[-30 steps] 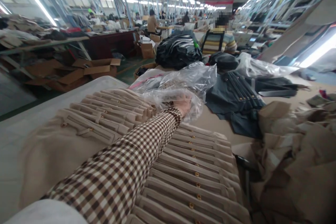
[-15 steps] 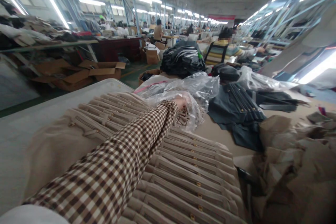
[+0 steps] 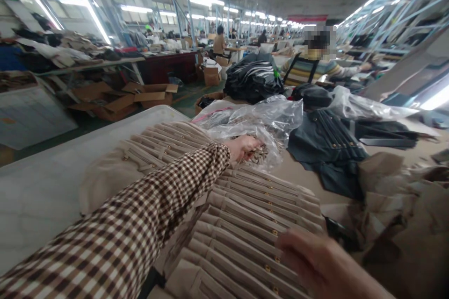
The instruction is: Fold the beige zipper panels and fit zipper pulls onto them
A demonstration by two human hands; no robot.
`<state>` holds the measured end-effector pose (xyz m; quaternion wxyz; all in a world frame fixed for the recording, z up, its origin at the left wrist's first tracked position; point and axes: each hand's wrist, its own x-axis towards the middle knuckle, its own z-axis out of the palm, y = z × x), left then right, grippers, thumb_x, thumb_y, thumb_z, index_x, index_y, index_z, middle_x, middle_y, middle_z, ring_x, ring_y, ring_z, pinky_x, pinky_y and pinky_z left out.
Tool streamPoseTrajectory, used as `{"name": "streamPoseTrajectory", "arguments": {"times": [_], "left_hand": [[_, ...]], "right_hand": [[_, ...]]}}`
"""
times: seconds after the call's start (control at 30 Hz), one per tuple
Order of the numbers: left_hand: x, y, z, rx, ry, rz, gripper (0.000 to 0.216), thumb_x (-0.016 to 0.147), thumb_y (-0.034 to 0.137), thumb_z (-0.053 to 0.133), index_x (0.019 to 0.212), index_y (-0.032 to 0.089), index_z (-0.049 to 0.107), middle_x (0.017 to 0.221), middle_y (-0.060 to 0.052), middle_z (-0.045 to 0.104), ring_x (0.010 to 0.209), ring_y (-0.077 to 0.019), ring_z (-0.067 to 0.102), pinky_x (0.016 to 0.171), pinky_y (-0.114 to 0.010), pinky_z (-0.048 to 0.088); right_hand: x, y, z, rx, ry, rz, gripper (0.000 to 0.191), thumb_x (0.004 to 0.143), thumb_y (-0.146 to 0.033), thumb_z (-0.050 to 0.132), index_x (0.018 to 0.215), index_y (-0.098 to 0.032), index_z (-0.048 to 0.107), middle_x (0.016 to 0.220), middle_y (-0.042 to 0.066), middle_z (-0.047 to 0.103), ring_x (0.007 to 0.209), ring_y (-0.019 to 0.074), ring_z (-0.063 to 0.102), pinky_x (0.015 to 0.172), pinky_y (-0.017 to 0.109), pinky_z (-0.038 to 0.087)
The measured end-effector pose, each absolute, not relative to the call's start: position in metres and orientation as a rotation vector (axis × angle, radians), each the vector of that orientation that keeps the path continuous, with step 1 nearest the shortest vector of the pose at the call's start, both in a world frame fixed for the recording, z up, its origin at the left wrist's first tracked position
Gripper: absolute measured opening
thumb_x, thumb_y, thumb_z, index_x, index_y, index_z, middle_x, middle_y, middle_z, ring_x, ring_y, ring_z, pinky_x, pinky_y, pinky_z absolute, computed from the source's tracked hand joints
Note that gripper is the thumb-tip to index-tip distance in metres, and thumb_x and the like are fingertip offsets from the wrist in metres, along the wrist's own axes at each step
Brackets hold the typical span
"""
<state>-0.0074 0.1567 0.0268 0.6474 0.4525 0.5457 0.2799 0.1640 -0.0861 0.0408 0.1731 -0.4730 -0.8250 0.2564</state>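
My left hand, on an arm in a brown checked sleeve, reaches forward to the mouth of a clear plastic bag. Its fingers are bent together beside small metallic pieces in the bag; what they grip is too small to make out. Low on the right, my right hand is smeared by motion, so its fingers do not show clearly. It hovers over overlapping beige fabric pieces with zip-like slots and gold-coloured fittings. More of these beige pieces lie beyond my left forearm.
Dark grey fabric pieces lie right of the bag, with crumpled beige cloth nearer. A dark garment pile stands behind. At left is a pale table edge, with cardboard boxes beyond. A person in a striped top sits ahead.
My left hand has come out from under the clear plastic to the bag's mouth. My right hand has entered from the lower right. The view has shifted slightly left.
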Motion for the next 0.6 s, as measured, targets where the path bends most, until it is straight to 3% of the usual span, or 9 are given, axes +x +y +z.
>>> {"name": "streamPoseTrajectory", "arguments": {"times": [0.07,0.1,0.27,0.33,0.4,0.5,0.6], "left_hand": [[-0.011,0.147,0.034,0.95,1.179,0.646,0.032,0.085,0.036,0.068,0.064,0.014,0.057,0.052,0.0,0.053,0.037,-0.0062,0.04,0.034,-0.017,0.021],[-0.013,0.144,0.038,0.907,1.151,0.661,0.033,0.088,0.038,0.064,0.066,0.015,0.055,0.053,0.001,0.052,0.037,-0.0061,0.04,0.034,-0.016,0.02],[-0.013,0.132,0.048,0.702,1.06,0.802,0.04,0.094,0.045,0.053,0.067,0.018,0.041,0.053,0.005,0.043,0.037,-0.0038,0.038,0.034,-0.012,0.021],[-0.008,0.129,0.048,0.646,1.043,0.859,0.043,0.093,0.048,0.054,0.067,0.019,0.037,0.053,0.007,0.04,0.037,-0.0026,0.035,0.034,-0.011,0.022],[-0.004,0.128,0.047,0.609,1.038,0.896,0.045,0.09,0.051,0.057,0.067,0.019,0.037,0.053,0.007,0.038,0.037,-0.0022,0.033,0.034,-0.011,0.023],[0.0,0.13,0.044,0.577,1.056,0.93,0.045,0.087,0.053,0.061,0.069,0.018,0.039,0.054,0.007,0.039,0.038,-0.0025,0.034,0.034,-0.012,0.024],[-0.002,0.133,0.043,0.577,1.089,0.954,0.042,0.089,0.051,0.06,0.071,0.018,0.04,0.055,0.007,0.039,0.038,-0.0021,0.035,0.034,-0.011,0.024]], "right_hand": [[0.16,-0.044,0.037,-1.403,-2.194,0.784,0.02,0.094,-0.031,0.048,0.084,-0.022,0.062,0.071,0.001,0.062,0.064,0.012,0.056,0.06,0.024,0.046],[0.154,-0.025,0.033,-1.449,-2.002,0.87,0.015,0.088,-0.034,0.056,0.089,-0.021,0.063,0.073,0.001,0.063,0.065,0.0132,0.057,0.061,0.025,0.046],[0.105,0.026,0.012,-1.241,-0.991,1.568,0.062,0.066,-0.045,0.077,0.118,-0.023,0.05,0.099,0.006,0.064,0.081,0.0175,0.065,0.07,0.032,0.055],[0.09,0.029,0.009,-1.1,-0.806,1.715,0.061,0.065,-0.046,0.078,0.113,-0.024,0.048,0.091,0.002,0.063,0.076,0.0162,0.065,0.071,0.033,0.055],[0.081,0.029,0.008,-1.044,-0.77,1.72,0.056,0.063,-0.047,0.078,0.104,-0.023,0.047,0.077,-0.002,0.06,0.063,0.012,0.061,0.062,0.027,0.053],[0.082,0.029,0.005,-1.066,-0.855,1.631,0.051,0.061,-0.05,0.079,0.09,-0.022,0.048,0.061,-0.008,0.051,0.046,0.0062,0.047,0.044,0.018,0.037],[0.092,0.028,0.0,-1.12,-0.92,1.6,0.049,0.061,-0.055,0.078,0.078,-0.02,0.048,0.054,-0.009,0.046,0.04,0.0049,0.038,0.037,0.018,0.026]]}}
